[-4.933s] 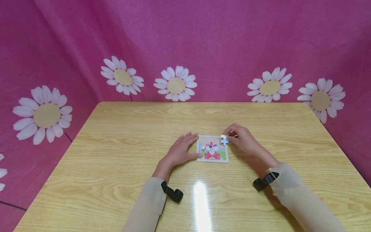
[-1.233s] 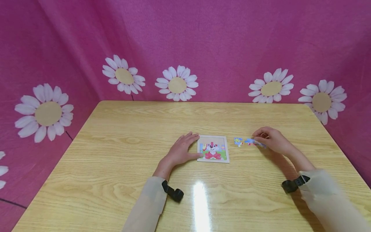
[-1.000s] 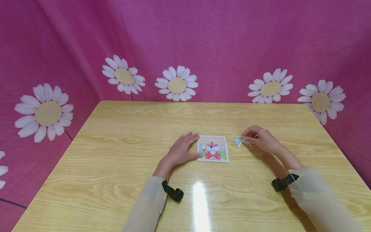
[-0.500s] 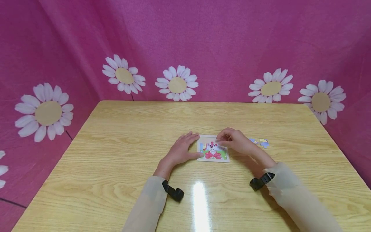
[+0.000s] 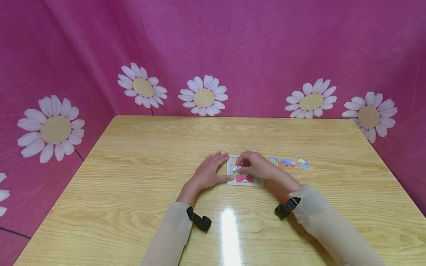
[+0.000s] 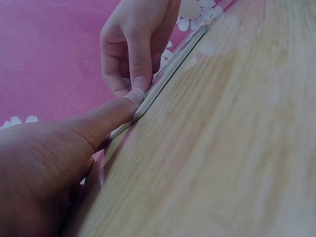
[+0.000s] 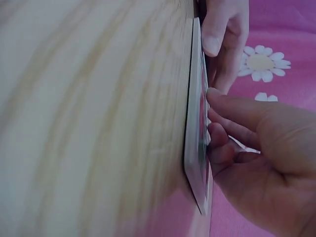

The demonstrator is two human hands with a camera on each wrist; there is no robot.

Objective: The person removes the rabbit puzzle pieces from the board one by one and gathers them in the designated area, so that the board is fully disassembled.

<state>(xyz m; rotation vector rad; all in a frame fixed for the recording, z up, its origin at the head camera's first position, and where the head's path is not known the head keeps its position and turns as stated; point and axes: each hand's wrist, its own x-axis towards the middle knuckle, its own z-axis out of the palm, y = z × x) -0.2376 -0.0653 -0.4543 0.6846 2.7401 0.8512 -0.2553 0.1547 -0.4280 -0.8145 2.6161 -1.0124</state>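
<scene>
Pale-rimmed jigsaw frame [image 5: 246,185] is lying flat on the wood-grain table [image 5: 149,155], right where your two hands meet, and to me it looks like you're partway through.

Progress check: the near part of the red-and-green cartoon picture [image 5: 244,178] is sitting in the frame, but the bit of the far strip you can see on the left is just bare backing. Out to the right you've got three loose pieces on the table: a blue one with a yellow blob [image 5: 273,161] closest to the frame, then a blue-and-red one [image 5: 288,162], then a blue one with a yellow patch [image 5: 303,164] at the far right end of the row. So at a guess, those three belong to the unfilled strip. Can't count what's in the frame, since your hand blocks the middle and far right of it.

Grip-wise, your left hand [image 5: 207,173] isn't clenched on anything. Thumb's at the near left corner, fingers stretched to the far left one, so it's probably just steadying the frame. Your right hand [image 5: 257,165] has bent fingers with the tips down on the picture; can't tell whether there's a piece pinched in there.
</scene>
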